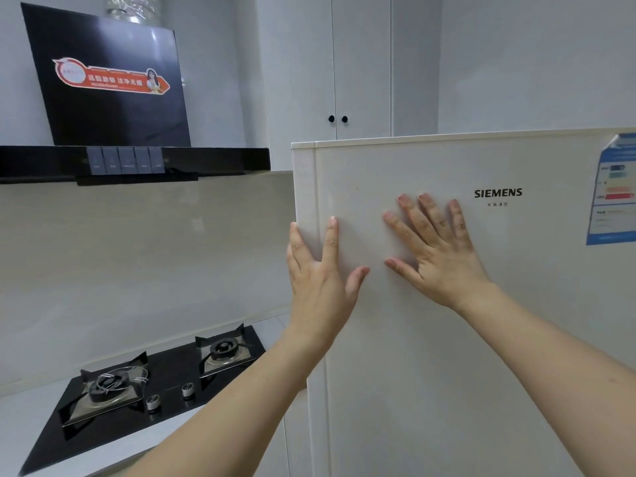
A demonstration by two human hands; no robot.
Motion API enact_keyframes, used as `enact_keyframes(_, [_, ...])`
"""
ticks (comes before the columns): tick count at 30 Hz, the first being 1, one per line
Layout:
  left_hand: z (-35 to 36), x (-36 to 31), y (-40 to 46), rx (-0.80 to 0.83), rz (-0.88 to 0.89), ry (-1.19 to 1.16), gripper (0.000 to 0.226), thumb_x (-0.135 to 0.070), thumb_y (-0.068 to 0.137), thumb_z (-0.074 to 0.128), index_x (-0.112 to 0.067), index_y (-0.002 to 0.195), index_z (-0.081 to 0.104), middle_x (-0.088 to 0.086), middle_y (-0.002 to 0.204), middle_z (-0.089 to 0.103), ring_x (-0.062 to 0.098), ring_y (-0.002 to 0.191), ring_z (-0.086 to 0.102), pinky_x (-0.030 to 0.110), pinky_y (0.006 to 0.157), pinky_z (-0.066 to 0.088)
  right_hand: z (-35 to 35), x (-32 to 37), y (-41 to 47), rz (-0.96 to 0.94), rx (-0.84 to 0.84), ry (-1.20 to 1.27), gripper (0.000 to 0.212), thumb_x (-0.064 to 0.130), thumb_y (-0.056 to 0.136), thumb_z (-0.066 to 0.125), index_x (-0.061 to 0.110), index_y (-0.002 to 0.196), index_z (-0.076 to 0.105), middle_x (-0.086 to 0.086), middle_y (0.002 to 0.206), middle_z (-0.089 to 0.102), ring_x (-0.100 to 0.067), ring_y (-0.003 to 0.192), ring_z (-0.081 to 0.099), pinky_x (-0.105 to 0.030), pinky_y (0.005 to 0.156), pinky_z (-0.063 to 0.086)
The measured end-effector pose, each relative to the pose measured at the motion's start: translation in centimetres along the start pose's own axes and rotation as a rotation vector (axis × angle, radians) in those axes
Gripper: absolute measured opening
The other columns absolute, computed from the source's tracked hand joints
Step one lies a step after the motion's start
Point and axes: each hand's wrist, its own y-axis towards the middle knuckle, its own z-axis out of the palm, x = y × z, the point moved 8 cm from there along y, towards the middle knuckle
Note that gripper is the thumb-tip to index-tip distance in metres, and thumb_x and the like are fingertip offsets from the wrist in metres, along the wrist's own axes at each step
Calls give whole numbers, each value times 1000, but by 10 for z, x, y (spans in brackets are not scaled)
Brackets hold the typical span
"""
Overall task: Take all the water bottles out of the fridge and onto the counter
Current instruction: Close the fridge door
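Water bottles are nowhere in sight yet, presumably behind the shut Siemens fridge door (447, 304), where your left hand (321, 270) feels its edge and your right hand (437, 249) lies flat, fingers spread, so nothing has reached the table (31, 411).

One view only: head cam, wide-angle, faces fwd and slightly down, v. close to the fridge door (464, 304) filling right of frame. Gas hob (144, 383) lower left, range hood (113, 98) upper left.
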Motion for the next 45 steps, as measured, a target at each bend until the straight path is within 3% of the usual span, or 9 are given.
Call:
enact_keyframes(15, [86,56,80,-45,-92,-258,76,-63,87,55,-51,149,13,10,159,-3,26,145,3,46,116,20,82,-14,17,-115,-57,-151,64,51,96,39,16,150,33,-8,158,24,-29,146,21,-55,116,18])
enact_keyframes(37, [261,101,194,80,-4,-548,74,-60,85,60,-55,146,18,3,159,7,12,145,6,31,110,17,219,-61,34,-52,162,-464,66,45,98,36,10,152,24,-11,161,15,-31,148,15,-56,117,12])
enact_keyframes(45, [342,93,239,174,51,-681,75,-58,86,60,-54,146,17,4,160,8,18,148,4,45,118,21,267,-96,35,-5,222,-588,64,44,99,38,10,152,26,-11,161,16,-30,148,17,-55,118,13])
